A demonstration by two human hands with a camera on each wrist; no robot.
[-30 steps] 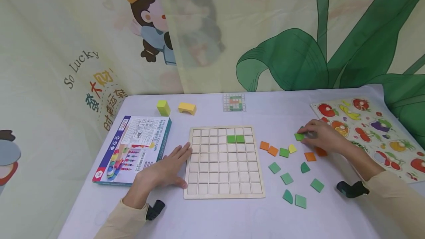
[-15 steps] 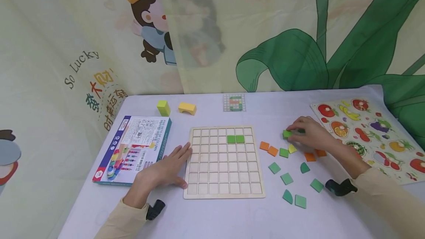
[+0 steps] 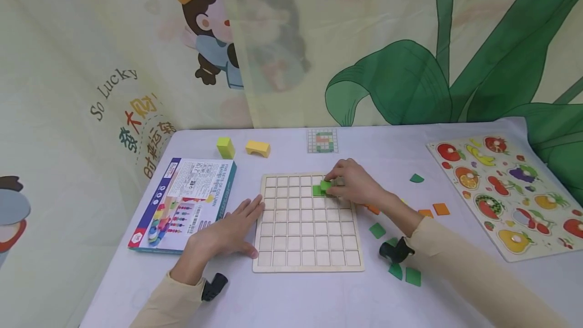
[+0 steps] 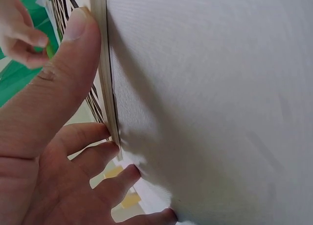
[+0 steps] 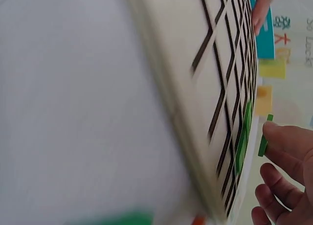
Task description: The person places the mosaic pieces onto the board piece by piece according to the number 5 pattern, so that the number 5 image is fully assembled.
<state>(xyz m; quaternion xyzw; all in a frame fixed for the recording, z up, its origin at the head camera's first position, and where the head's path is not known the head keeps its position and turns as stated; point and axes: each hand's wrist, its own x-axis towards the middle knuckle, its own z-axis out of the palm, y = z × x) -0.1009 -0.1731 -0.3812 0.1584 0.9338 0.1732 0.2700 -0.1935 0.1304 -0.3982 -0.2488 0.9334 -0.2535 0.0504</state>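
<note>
My right hand (image 3: 355,185) pinches a green square tile (image 5: 265,135) between thumb and fingertips. In the head view it is over the upper right of the wooden grid board (image 3: 291,242), close above two green tiles (image 3: 316,191) lying side by side in the grid. The held tile partly covers the right one. My left hand (image 3: 227,229) rests at the board's left edge with fingers spread straight. Seen from the left wrist, its thumb (image 4: 78,54) lies along the board's rim and the fingertips touch the rim and the cloth.
Loose green tiles (image 3: 377,230) and orange tiles (image 3: 441,209) lie right of the board, some behind my right forearm. A fruit puzzle board (image 3: 514,234) is far right, a box (image 3: 193,186) left. Behind stand a yellow-green block (image 3: 225,148), a yellow arch block (image 3: 258,149) and a pattern card (image 3: 322,140).
My right hand has picked up a green square tile from among the loose pieces and carried it left over the grid board. My left hand has stayed at the board's edge.
</note>
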